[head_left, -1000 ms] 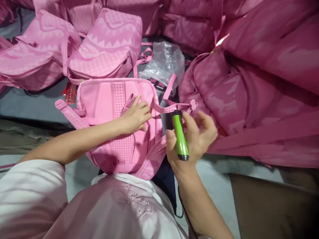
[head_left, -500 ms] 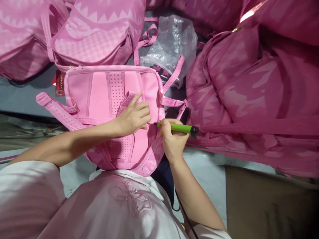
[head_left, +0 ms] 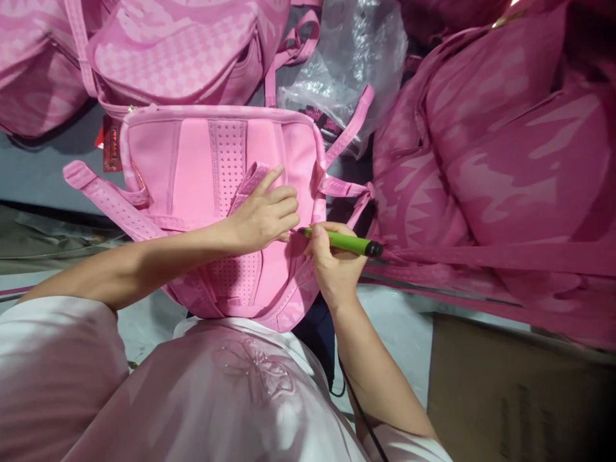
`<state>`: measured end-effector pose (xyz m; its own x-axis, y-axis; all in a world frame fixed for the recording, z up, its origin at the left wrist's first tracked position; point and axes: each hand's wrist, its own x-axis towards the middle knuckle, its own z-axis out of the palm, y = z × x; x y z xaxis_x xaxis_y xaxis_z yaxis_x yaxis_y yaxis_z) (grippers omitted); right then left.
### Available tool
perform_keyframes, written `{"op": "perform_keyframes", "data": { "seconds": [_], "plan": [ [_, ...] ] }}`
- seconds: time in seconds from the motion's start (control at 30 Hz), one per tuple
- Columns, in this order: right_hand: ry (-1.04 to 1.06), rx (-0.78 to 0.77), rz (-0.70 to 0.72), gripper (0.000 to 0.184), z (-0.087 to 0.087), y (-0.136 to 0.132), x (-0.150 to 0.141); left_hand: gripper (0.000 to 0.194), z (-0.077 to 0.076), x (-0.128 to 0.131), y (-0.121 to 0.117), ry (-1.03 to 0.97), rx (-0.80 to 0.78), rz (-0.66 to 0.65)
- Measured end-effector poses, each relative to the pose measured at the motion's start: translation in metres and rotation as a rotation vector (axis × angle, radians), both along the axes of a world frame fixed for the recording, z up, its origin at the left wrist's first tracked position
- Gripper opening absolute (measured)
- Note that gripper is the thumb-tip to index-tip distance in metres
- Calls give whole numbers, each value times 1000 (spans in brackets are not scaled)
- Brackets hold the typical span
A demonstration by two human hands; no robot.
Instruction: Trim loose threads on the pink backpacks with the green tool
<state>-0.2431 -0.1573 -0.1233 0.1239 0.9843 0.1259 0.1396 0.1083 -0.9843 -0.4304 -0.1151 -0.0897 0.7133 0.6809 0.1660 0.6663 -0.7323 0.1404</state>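
Observation:
A pink backpack (head_left: 197, 173) lies with its padded back panel up, close against my body. My left hand (head_left: 264, 215) rests on the panel beside a folded strap (head_left: 251, 183). Its index finger stretches forward while the other fingers curl closed; whatever they pinch is hidden or too small to make out. In my right hand (head_left: 337, 260) is a green pen-shaped tool (head_left: 349, 243) with black ends. Its dark tip points left, close to my left fingertips. Loose straps (head_left: 353, 122) stick out at the backpack's right side, and a red hang tag (head_left: 112, 144) hangs at its upper left.
More pink backpacks stand behind (head_left: 178, 58) and on the right (head_left: 524, 167). A clear plastic bag (head_left: 356, 58) holding small dark pink pieces lies between them. A brown cardboard box (head_left: 481, 385) is at the lower right.
The view has shifted slightly, so the backpacks behind sit higher in the picture. Both hands keep nearly the same place on the backpack, and the green tool's tip has tilted up a little.

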Motion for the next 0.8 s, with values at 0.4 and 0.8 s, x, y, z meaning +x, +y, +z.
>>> {"op": "perform_keyframes", "data": {
  "seconds": [0.4,0.8],
  "plan": [
    [-60,-25,36,24,5,1,3,23,5,3,1,110,56,1],
    [-81,-29,94,23,10,3,5,29,34,-1,25,279,127,-184]
  ]
}}
